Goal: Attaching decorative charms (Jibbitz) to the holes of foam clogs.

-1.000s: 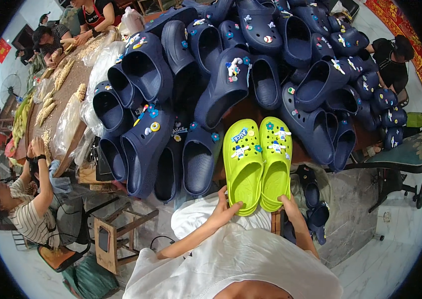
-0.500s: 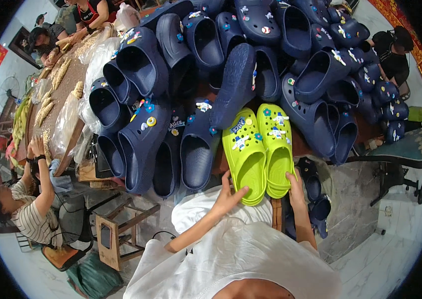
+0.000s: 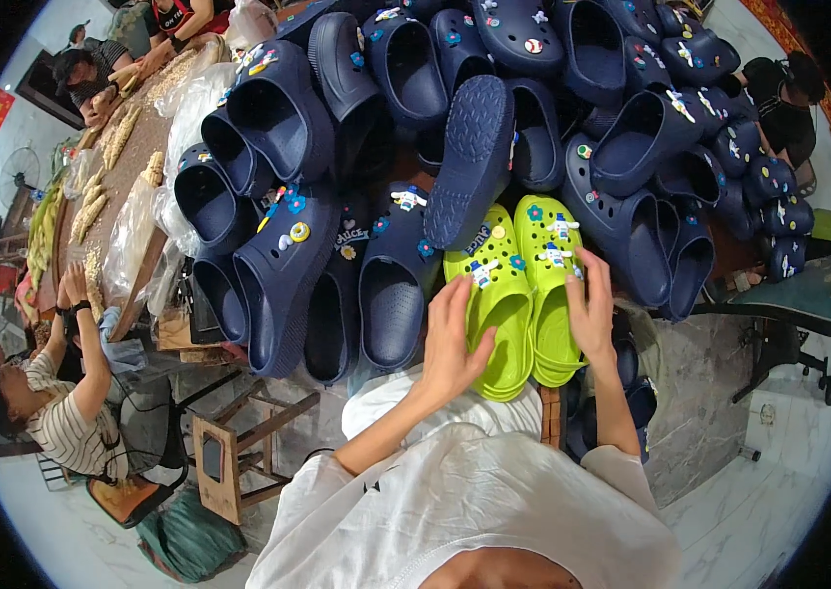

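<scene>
A pair of lime green clogs sits side by side in front of me, toes pointing away: a left clog (image 3: 501,344) and a right clog (image 3: 554,339). Both carry blue flower and white character charms on their perforated tops. My left hand (image 3: 452,339) is beside the outer side of the left clog, fingers extended and thumb apart over its edge. Along the right clog's outer side is my right hand (image 3: 592,309), its fingers also stretched out. Neither hand is closed around a clog. A navy clog (image 3: 470,162) tilts sole outward just behind the green pair.
Many navy clogs (image 3: 283,285) with charms are heaped across the table. More navy shoes lie below on the right. A wooden stool (image 3: 224,461) stands at left. People work at another table (image 3: 140,147) with corn cobs; another person (image 3: 778,113) is at far right.
Both my hands have left the heel ends and moved forward along the clogs' outer sides, with fingers straightened. The green pair stays in nearly the same place.
</scene>
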Demonstrator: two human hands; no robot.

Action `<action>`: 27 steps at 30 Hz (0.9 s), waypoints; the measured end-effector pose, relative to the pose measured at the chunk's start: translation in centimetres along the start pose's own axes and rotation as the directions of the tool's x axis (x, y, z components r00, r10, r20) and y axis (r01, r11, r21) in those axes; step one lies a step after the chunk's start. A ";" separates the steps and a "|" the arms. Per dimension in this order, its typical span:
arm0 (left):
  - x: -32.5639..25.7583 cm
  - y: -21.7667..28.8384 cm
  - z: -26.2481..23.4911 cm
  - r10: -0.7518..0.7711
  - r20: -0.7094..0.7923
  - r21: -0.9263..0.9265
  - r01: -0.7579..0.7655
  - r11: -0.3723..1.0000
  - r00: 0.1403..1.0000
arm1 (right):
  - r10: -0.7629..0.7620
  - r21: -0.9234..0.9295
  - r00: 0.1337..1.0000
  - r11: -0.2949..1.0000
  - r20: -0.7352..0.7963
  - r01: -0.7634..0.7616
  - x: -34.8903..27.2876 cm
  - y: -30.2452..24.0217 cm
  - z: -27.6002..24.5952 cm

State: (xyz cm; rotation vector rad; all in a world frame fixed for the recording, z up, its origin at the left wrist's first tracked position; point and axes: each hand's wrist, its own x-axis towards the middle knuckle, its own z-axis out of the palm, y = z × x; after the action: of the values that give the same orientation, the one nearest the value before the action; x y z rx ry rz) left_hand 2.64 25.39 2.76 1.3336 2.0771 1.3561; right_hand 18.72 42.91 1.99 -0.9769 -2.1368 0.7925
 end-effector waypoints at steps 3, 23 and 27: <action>2.2 0.4 1.0 0.142 0.023 0.084 -0.143 0.986 0.990 | -0.043 -0.057 0.993 0.997 0.109 0.050 0.5 0.0 1.0; 3.0 -1.8 2.6 0.137 0.127 0.127 -0.153 0.980 0.982 | -0.101 0.022 0.993 0.995 0.061 0.100 -0.8 -0.5 1.1; 3.2 -2.2 2.7 0.137 0.105 0.072 -0.145 0.987 0.985 | -0.094 -0.032 0.976 0.995 -0.195 0.089 -2.6 -2.6 0.7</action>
State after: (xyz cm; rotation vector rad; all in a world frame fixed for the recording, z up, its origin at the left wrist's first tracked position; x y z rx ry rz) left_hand 1.69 29.21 0.26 1.5754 2.0226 1.2454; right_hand 18.39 39.25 2.68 -0.9210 -2.0086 0.6024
